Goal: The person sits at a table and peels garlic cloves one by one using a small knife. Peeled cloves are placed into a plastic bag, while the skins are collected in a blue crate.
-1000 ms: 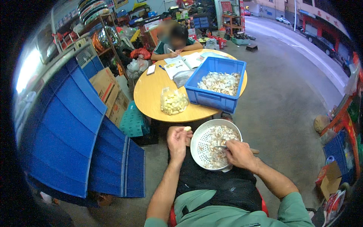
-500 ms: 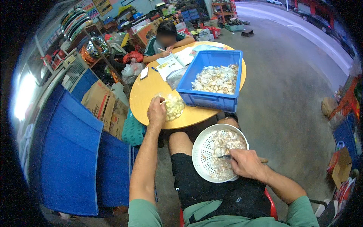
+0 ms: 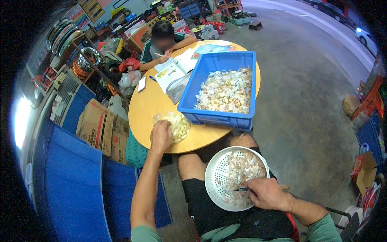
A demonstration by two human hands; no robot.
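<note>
My left hand [image 3: 161,135] reaches to the near left of the round table, its fingers closed at the edge of a pile of peeled garlic cloves [image 3: 179,128]; whatever is in the fingertips is hidden. On my lap rests a white colander [image 3: 216,172] with unpeeled garlic cloves and loose skins [image 3: 241,165] along its right side. Over its right rim, my right hand [image 3: 268,193] grips a small knife [image 3: 242,188], blade pointing left above the skins and handle end showing past the fist. A blue crate [image 3: 219,117] of unpeeled garlic stands on the table.
Across the wooden table [image 3: 141,117] a person [image 3: 161,42] writes in an open book [image 3: 171,74]. A phone [image 3: 142,84] and a blue pen [image 3: 152,78] lie nearby. Cardboard boxes [image 3: 96,125] and blue panels [image 3: 72,177] flank my left. Shelves with goods stand behind.
The view has shifted, so the table and colander appear lower. My left hand stays by the peeled garlic, and my right hand still holds the knife over the colander.
</note>
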